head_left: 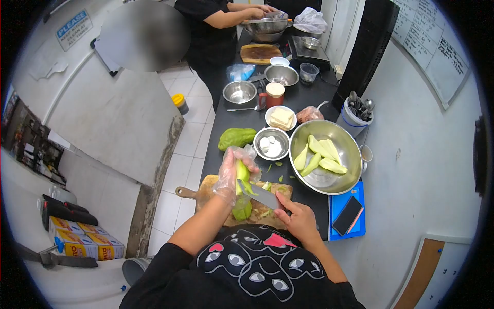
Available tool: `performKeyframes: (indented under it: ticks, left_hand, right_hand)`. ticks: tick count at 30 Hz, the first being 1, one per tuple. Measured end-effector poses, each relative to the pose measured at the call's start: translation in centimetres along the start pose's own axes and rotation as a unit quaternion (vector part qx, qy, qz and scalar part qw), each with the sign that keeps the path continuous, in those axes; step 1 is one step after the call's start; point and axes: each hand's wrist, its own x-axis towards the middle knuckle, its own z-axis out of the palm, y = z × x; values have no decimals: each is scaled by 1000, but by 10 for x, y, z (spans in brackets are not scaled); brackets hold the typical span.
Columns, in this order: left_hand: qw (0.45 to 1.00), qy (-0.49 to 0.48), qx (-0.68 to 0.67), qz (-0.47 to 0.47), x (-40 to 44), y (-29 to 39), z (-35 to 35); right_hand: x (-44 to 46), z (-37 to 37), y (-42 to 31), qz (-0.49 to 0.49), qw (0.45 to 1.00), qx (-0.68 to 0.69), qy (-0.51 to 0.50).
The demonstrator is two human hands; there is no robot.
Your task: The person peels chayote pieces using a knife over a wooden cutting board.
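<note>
My left hand, in a clear plastic glove, is wrapped round a green vegetable piece above the wooden cutting board. My bare right hand grips a knife, whose blade lies against the lower part of that piece. Another green piece sits on the board under my hands, among small scraps. Beyond the board lies a whole green vegetable. To the right, a large metal bowl holds several pale green cut pieces.
Near the big bowl stand a small bowl of white pieces, a plate of pale blocks and a red mug. A phone rests on a blue folder. Across the table, a person works over metal bowls.
</note>
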Motion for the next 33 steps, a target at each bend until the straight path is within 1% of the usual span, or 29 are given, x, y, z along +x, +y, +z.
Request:
performKeyframes:
  ticks: [1, 3, 4, 7, 9, 10, 13, 16, 19, 22, 25, 28, 31, 33]
  left_hand:
    - [1000, 11, 2, 2, -2, 0, 5]
    - [1000, 0, -20, 8, -3, -9, 6]
    - [999, -6, -31, 12, -3, -10, 8]
    - [998, 20, -51, -30, -4, 0, 15]
    - [999, 19, -30, -27, -2, 5, 13]
    - [999, 21, -20, -27, -1, 5, 10]
    - [1000, -10, -16, -24, 0, 0, 4]
    - [997, 18, -57, -38, 1, 1, 3]
    - [999, 35, 19, -22, -10, -2, 14]
    - [998, -9, -56, -25, -7, -10, 5]
    - [996, 16, -71, -53, -7, -7, 4]
    - [996, 34, -1, -83, -12, -2, 15]
    - [994, 28, 57, -88, -18, -1, 20]
    - [996, 21, 20, -81, -16, -4, 17]
  right_hand:
    - [2, -1, 0, 16, 1000, -11, 4]
    - [6, -3, -1, 47, 998, -32, 12]
    - [7, -3, 1, 38, 999, -13, 11]
    - [3, -1, 7, 15, 999, 36, -4]
    - [-1, -3, 3, 9, 998, 51, -33]
    - [-1, 1, 6, -4, 998, 56, -22]
    - [1, -1, 4, 5, 999, 34, -21]
    - [0, 1, 4, -12, 1000, 9, 6]
    - [4, 2, 1, 20, 1000, -11, 14]
    - [7, -1, -2, 20, 999, 24, 12]
    - [6, 6, 9, 13, 996, 85, -9]
    - [4, 2, 7, 21, 996, 83, -25]
    - [4, -3, 3, 35, 995, 81, -37]
    - [3, -1, 3, 36, 996, 81, -20]
